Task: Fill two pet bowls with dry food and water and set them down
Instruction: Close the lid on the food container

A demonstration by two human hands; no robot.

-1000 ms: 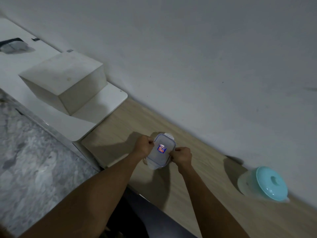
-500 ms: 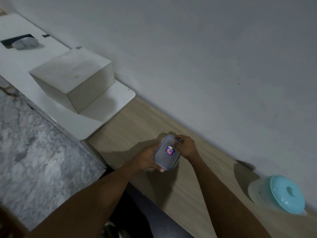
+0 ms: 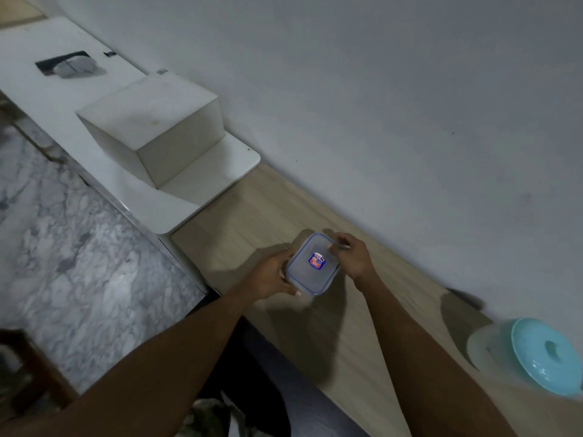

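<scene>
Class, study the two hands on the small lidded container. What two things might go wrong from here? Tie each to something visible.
1. The right hand pinches a clip at the far edge of the container while the left hand grips only its near side. If the lid pops suddenly, the container may tilt and spill whatever is inside.
2. The teal-lidded tub stands on the counter right of the right forearm; a swinging elbow might knock it.
</scene>
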